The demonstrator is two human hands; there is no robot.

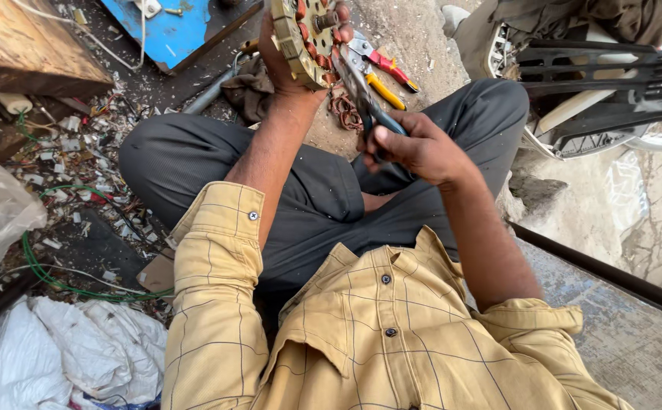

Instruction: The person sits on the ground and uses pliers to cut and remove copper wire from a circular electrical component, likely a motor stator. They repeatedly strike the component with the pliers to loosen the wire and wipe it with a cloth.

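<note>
While the left hand [289,57] grips a round motor stator [308,34] from behind, fingers wrapped over its rim, it tilts the copper-wound face toward the cutters [361,87] — held up far from the lap so the blades can reach the windings. The right hand [414,148] is squeezed around the blue handles, blades pointing up at the stator's near edge. Red and yellow pliers [388,76] lie on the ground just right of it; a green wire [50,266] loops at near left.
</note>
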